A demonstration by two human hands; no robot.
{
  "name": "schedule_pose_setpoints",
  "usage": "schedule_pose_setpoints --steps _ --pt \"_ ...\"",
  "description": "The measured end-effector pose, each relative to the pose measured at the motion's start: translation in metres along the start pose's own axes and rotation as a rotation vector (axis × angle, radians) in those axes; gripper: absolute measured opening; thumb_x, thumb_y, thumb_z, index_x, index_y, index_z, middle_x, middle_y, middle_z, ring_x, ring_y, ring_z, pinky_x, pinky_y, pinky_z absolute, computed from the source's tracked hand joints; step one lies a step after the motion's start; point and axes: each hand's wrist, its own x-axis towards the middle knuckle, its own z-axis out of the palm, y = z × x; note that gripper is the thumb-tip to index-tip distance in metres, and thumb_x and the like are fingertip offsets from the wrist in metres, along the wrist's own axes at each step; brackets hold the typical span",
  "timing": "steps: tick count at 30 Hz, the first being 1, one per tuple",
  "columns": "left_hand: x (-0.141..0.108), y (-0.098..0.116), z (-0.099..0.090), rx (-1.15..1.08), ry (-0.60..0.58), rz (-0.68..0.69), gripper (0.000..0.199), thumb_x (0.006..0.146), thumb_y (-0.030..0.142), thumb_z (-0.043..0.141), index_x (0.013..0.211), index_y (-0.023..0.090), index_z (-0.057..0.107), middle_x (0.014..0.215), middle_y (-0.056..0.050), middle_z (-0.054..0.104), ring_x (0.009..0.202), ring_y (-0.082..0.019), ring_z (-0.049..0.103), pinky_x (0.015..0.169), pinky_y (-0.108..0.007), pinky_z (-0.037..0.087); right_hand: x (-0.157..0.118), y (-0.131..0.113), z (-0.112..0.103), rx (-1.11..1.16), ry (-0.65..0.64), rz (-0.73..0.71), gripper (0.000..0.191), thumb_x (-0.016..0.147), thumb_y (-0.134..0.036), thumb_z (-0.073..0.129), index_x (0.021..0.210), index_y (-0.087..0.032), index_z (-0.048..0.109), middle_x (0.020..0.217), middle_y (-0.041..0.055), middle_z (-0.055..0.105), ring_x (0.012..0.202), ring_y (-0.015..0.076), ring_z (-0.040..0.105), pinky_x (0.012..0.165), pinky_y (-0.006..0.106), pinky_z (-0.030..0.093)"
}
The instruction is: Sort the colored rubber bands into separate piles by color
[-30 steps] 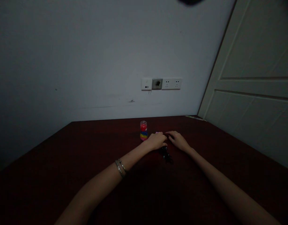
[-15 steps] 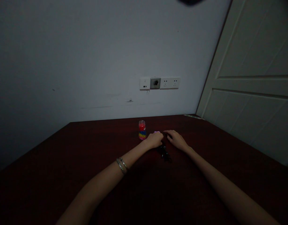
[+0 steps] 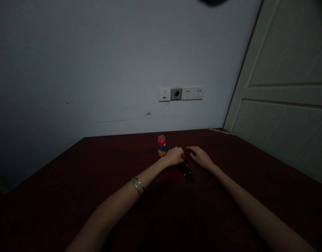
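While the left hand curls right by some dark bundle, can't tell if gripping, right hand sits thumb apart; probably mid-handling, next needs a steady hold imo.

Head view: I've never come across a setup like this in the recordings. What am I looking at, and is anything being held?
There is no machine here: these are a person's two bare hands, seen from a camera worn on their head, looking forward and down. On the dark reddish table stands a clear jar with red, blue and yellow contents. The left hand, its arm wearing bracelets, is curled beside a dark, shiny object; the dim light hides whether it grips anything. The right hand lies to the right with nothing visible in it. Behind are wall sockets.
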Motion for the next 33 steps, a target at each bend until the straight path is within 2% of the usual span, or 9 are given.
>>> schedule_pose_setpoints --steps 5,9,12,16,20,23,27,33 --pt "0.003 -0.01 0.0 -0.143 0.023 0.111 0.025 0.069 0.014 0.054 0.088 0.016 0.071 0.084 -0.004 0.068 0.074 -0.014 0.06 0.068 -0.021 0.045 0.0 0.0 0.0 -0.01 -0.005 -0.003 0.038 0.081 -0.015 0.041 0.117 -0.019 0.055 0.109 0.0084 0.062 0.101 0.021 0.053 0.089 0.035 0.042" --pt "0.001 -0.014 -0.011 -0.265 0.084 0.172 0.025 0.068 0.013 0.055 0.087 0.014 0.072 0.078 -0.003 0.069 0.07 -0.012 0.059 0.066 -0.019 0.043 0.0 -0.001 -0.001 -0.01 -0.015 0.005 0.038 0.081 -0.016 0.041 0.117 -0.019 0.054 0.11 0.0079 0.061 0.101 0.0209 0.053 0.089 0.034 0.042" --pt "-0.004 -0.013 -0.032 -0.342 0.137 0.149 0.023 0.069 0.014 0.057 0.086 0.014 0.072 0.078 -0.003 0.069 0.07 -0.012 0.059 0.065 -0.019 0.043 0.0 -0.002 -0.002 -0.006 -0.019 0.018 0.038 0.081 -0.016 0.041 0.117 -0.018 0.055 0.111 0.0082 0.061 0.103 0.021 0.053 0.09 0.034 0.041" --pt "-0.009 -0.018 -0.072 -0.425 0.198 0.11 0.022 0.07 0.017 0.059 0.086 0.014 0.072 0.078 -0.004 0.069 0.069 -0.012 0.058 0.063 -0.021 0.043 0.0 -0.003 -0.003 0.008 -0.018 0.022 0.039 0.081 -0.016 0.042 0.118 -0.019 0.055 0.111 0.0085 0.061 0.104 0.0209 0.053 0.091 0.035 0.041" --pt "-0.01 -0.037 -0.108 -0.473 0.255 0.1 0.022 0.068 0.015 0.059 0.085 0.009 0.071 0.072 -0.007 0.068 0.063 -0.011 0.056 0.059 -0.023 0.042 -0.001 -0.001 -0.001 0.023 -0.013 0.015 0.039 0.081 -0.016 0.042 0.118 -0.02 0.055 0.112 0.0087 0.061 0.105 0.0208 0.053 0.092 0.035 0.041" --pt "-0.008 -0.057 -0.124 -0.471 0.291 0.098 0.019 0.065 0.013 0.059 0.079 0.008 0.072 0.071 -0.008 0.068 0.062 -0.012 0.056 0.059 -0.024 0.041 -0.001 0.001 0.0 0.025 -0.007 0.022 0.038 0.081 -0.017 0.042 0.117 -0.019 0.056 0.113 0.009 0.06 0.104 0.0209 0.054 0.091 0.035 0.042" --pt "-0.007 -0.079 -0.13 -0.426 0.291 0.077 0.018 0.063 0.012 0.06 0.075 0.008 0.072 0.069 -0.008 0.067 0.061 -0.012 0.054 0.058 -0.024 0.039 -0.001 -0.001 -0.001 0.019 0.001 0.016 0.038 0.081 -0.017 0.042 0.116 -0.018 0.057 0.113 0.0092 0.061 0.104 0.0215 0.054 0.092 0.036 0.042" --pt "-0.007 -0.091 -0.116 -0.458 0.308 0.008 0.018 0.064 0.015 0.06 0.076 0.01 0.072 0.068 -0.006 0.067 0.059 -0.01 0.052 0.057 -0.024 0.038 -0.001 -0.003 -0.002 0.004 -0.001 0.025 0.038 0.081 -0.017 0.041 0.116 -0.017 0.057 0.113 0.0102 0.061 0.106 0.0219 0.053 0.092 0.036 0.042"
